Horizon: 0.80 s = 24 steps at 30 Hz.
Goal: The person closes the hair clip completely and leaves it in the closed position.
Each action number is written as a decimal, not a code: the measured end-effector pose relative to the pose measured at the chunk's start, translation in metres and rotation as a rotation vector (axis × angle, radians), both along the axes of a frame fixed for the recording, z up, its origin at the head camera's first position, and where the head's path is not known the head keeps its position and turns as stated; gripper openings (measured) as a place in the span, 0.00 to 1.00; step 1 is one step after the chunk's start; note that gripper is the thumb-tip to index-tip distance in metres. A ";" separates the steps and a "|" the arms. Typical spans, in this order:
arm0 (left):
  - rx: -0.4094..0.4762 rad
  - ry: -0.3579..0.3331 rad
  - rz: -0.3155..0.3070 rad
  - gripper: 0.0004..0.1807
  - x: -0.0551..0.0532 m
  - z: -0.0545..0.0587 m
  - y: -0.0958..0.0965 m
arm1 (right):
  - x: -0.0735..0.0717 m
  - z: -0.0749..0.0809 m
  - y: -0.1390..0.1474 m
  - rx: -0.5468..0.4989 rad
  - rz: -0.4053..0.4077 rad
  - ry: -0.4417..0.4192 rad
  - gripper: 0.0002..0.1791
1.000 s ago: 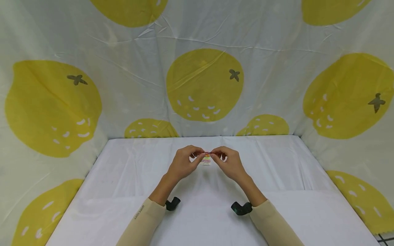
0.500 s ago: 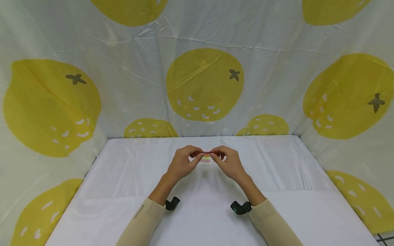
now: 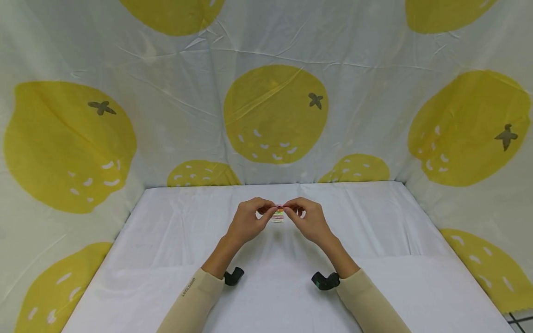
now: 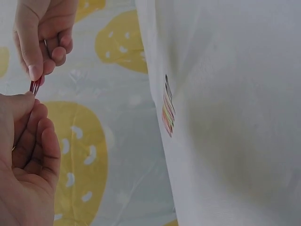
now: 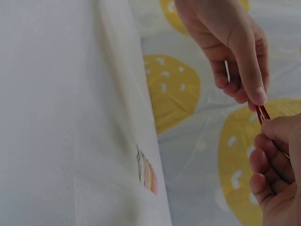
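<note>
A slim red hair clip (image 4: 35, 86), apparently a snap clip, is stretched between the fingertips of both hands above the table. My left hand (image 3: 249, 218) pinches one end between thumb and index finger. At the other end, the thumb and fingers of my right hand (image 3: 308, 219) pinch it the same way. The fingertips cover both ends, so only its middle shows, also in the right wrist view. On the white cloth below and just nearer lies a neat row of several thin coloured clips (image 3: 277, 218), in orange, yellow, green, pink and pale tones.
A white cloth (image 3: 275, 296) covers the table. Behind and at both sides hang curtains with a lemon print (image 3: 276, 115), meeting the table's back edge close beyond the hands. Small black devices (image 3: 234, 276) sit at both wrists, by beige sleeves (image 3: 193, 300).
Both hands keep almost the same place and grip. Between the fingertips, the clip looks a lighter, pinker red than one second ago. The row on the cloth is unchanged.
</note>
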State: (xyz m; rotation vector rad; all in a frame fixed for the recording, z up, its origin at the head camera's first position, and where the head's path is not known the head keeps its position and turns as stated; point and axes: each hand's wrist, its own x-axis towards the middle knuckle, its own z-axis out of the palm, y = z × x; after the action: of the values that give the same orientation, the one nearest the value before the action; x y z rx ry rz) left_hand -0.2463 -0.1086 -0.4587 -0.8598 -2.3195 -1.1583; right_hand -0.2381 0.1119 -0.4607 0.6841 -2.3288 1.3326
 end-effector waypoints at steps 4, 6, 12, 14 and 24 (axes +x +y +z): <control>0.006 -0.006 -0.009 0.05 0.000 0.000 0.000 | 0.000 0.000 0.000 0.005 -0.005 -0.001 0.05; 0.013 -0.010 -0.018 0.05 0.001 0.001 0.001 | 0.000 0.000 -0.001 0.005 -0.006 -0.001 0.05; 0.038 0.002 -0.027 0.06 0.002 0.001 0.001 | 0.001 0.003 -0.001 -0.014 0.006 -0.031 0.05; 0.044 0.000 -0.025 0.06 0.002 0.002 0.002 | 0.002 0.004 -0.001 -0.023 0.017 -0.049 0.06; 0.113 -0.144 -0.047 0.07 0.005 0.003 0.002 | 0.005 0.009 0.000 -0.069 0.052 -0.170 0.08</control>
State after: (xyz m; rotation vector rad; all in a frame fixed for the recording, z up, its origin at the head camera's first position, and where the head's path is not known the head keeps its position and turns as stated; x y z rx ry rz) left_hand -0.2411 -0.1068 -0.4561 -0.8186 -2.3308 -1.3990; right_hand -0.2327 0.1115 -0.4519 0.6366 -2.3978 1.5416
